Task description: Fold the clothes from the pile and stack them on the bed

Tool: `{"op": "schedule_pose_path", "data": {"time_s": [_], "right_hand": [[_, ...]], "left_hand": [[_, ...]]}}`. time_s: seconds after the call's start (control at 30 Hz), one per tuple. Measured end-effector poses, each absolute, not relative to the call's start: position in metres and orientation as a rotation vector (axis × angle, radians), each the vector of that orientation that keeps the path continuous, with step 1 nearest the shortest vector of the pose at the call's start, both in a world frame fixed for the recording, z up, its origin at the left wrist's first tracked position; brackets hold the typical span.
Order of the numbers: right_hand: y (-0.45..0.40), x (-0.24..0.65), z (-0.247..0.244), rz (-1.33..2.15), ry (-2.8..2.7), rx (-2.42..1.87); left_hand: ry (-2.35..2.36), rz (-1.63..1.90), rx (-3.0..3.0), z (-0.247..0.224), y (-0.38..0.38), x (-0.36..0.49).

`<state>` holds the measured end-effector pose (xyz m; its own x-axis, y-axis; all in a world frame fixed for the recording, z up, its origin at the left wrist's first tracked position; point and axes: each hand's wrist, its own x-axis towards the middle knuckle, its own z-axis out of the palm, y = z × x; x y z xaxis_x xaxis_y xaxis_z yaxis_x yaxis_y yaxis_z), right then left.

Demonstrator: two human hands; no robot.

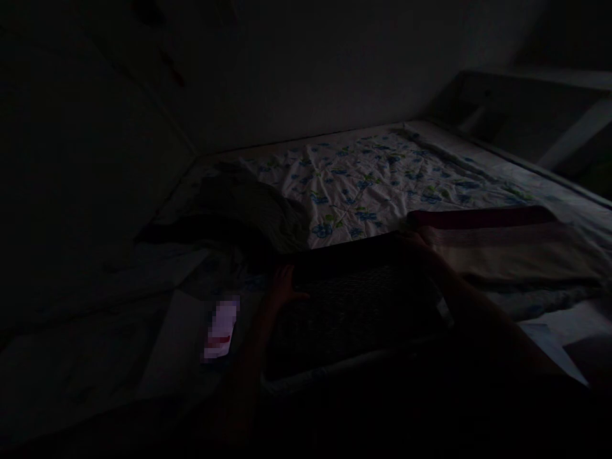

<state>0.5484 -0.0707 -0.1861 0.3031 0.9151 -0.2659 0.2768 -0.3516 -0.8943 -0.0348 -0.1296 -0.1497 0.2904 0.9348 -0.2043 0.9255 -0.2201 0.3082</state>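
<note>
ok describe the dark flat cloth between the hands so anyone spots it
Find the white, blue-flowered bedsheet, then its near side. There the nearly black rectangular cloth lies between the person's left hand and right hand. It is flatter than the crumpled dark cloth at left, darker than the maroon-and-beige cloth at right.

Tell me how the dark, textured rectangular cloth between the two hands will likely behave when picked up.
The dark, textured rectangular cloth would probably sag when lifted, since it looks like fabric. It seems unlikely to roll or tip, as it lies flat. Its rough-looking surface may offer decent grip, though the dim light leaves the material uncertain.
</note>
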Motion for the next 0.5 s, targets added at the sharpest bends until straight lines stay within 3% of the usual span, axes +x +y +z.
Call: {"op": "schedule_pose_path", "data": {"time_s": [0.27,0.5], "right_hand": [[-0.069,0.536,-0.185,0.808,-1.058,-1.841],[-0.087,0.538,-0.175,1.034,-1.039,-1.791]], "left_hand": [[1.738,0.26,2.056,-0.141,-0.122,-0.039],[2.155,0.608,1.519,-0.128,-0.1,-0.069]]}}
